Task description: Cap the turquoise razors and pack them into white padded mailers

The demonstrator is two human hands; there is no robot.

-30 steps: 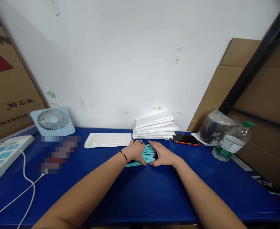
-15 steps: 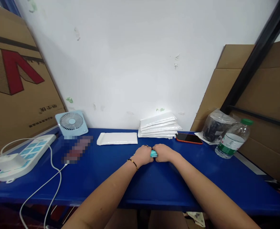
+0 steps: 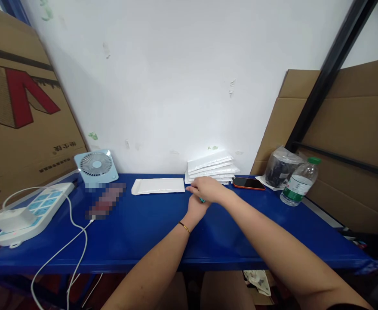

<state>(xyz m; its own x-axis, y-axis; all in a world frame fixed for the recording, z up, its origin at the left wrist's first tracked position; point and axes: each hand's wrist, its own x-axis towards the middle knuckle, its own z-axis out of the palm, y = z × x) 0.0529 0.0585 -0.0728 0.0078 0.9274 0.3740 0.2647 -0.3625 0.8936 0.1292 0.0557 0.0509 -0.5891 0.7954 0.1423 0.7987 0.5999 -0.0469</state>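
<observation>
My left hand (image 3: 198, 208), with a thin bracelet at its wrist, is closed around a small teal item (image 3: 202, 199) above the blue table. Over it lies my right hand (image 3: 207, 188), touching the left; its fingers reach across to the left and what they hold, if anything, is hidden. Most of the teal item is covered by the hands. Just behind them is a stack of white padded envelopes (image 3: 210, 167). A single white envelope (image 3: 158, 186) lies flat to the left of the stack.
On the blue table (image 3: 137, 241) stand a light blue fan (image 3: 96, 167), a white power strip (image 3: 43, 206) with cables and a blurred flat object (image 3: 106, 201) at the left. At the right are a phone (image 3: 248, 184), a bagged dark item (image 3: 281, 168) and a bottle (image 3: 300, 185).
My right hand has moved up and left across my left hand, which has turned upward. The teal item shows less between them. The view has shifted slightly.
</observation>
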